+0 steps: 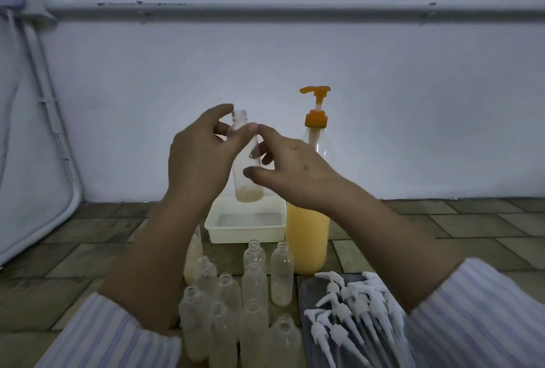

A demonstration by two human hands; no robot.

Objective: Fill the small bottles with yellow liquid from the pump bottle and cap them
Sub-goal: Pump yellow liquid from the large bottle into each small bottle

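Both hands are raised in front of the wall around one small clear bottle (246, 181). It is uncapped and has a little yellow liquid at its bottom. My left hand (200, 155) grips its neck and shoulder between thumb and fingers. My right hand (295, 167) touches the bottle's right side with fingertips and thumb. Behind them stands the tall pump bottle (308, 238) with an orange pump head (316, 105) and yellow liquid in its lower half. Several empty small bottles (253, 285) stand on the floor in front of me.
A white rectangular tray (244, 232) sits left of the pump bottle. A dark tray (309, 326) at the lower right holds several white pump caps (351, 311). A partly filled bottle (193, 252) stands behind my left forearm. The floor is tiled; a white frame leans at far left.
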